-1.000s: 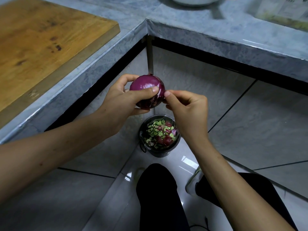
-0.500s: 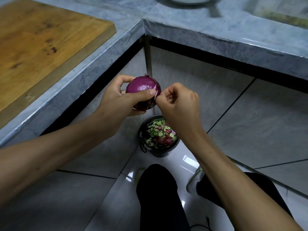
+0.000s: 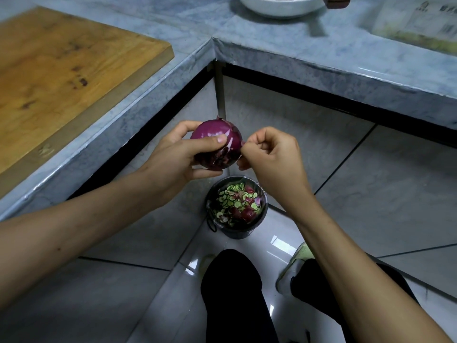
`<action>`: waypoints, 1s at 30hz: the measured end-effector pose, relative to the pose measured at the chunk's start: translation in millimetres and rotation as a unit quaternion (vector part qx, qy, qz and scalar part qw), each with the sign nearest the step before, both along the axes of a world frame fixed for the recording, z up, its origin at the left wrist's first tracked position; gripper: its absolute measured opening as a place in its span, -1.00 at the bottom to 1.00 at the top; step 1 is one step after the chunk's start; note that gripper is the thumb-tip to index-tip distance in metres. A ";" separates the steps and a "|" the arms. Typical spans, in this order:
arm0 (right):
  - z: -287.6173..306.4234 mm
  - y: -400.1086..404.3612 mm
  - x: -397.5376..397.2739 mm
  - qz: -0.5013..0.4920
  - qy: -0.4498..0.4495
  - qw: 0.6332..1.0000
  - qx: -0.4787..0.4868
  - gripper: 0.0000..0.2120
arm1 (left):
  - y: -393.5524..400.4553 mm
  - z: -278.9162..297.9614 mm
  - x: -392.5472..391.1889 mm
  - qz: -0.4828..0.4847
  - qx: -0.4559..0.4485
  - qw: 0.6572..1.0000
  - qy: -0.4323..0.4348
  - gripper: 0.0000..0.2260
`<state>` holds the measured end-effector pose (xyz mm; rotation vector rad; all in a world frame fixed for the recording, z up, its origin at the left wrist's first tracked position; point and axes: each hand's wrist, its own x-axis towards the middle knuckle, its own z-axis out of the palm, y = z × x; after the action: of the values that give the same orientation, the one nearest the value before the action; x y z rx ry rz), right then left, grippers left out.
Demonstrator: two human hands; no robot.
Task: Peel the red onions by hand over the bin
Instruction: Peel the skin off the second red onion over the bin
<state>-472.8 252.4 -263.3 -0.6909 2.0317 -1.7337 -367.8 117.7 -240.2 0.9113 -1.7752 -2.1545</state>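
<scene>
Head view, the only one I have. I cradle the round, glossy purple-red onion [image 3: 216, 144] in my left hand [image 3: 178, 154]: the thumb lies across its near face, the fingers curl round behind at ten o'clock, and the palm supports it from below. Its long axis runs roughly twelve to six, with the pointed tip and a small torn flap of skin at twelve.

My right hand [image 3: 269, 157] sits just beside the onion at three o'clock, the fingers curled tight and the thumb and forefinger pinching a thin sliver of purple skin at the onion's right edge. So the loose skin lies directly left of my right fingertips, touching them, and I judge that the coming pull should go away from the onion toward three or four o'clock, along the surface from tip to root, while the left hand resists.

The small round black plastic bin [image 3: 237, 206], holding green vegetable slices and red onion scraps, stands on the pale tiled floor at six o'clock below the hands, slightly right of the onion, so a released strip should drop in or near it.

At ten o'clock a thick wooden chopping board [image 3: 61, 70] rests on the grey-blue marble counter [image 3: 309, 53]; a white ceramic bowl [image 3: 279, 6] sits at twelve.
</scene>
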 end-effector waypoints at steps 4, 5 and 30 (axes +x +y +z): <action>-0.5 5.0 -10.1 -0.005 -0.055 0.998 -0.029 -0.90 | -0.2 -0.5 0.0 0.004 0.018 1.000 0.006 -0.55; -1.1 6.2 -13.2 0.000 -0.061 0.998 -0.028 -0.89 | -0.7 -0.7 -0.2 0.006 0.018 1.000 0.006 -0.54; -82.6 -22.3 -49.3 0.091 0.166 0.956 0.226 -0.79 | 27.9 -58.1 24.1 0.162 0.129 0.978 0.027 -0.75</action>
<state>-522.1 230.1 -345.8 -1.0205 2.3801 -1.0444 -343.7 145.5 -298.2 1.1000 -1.2371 -2.1941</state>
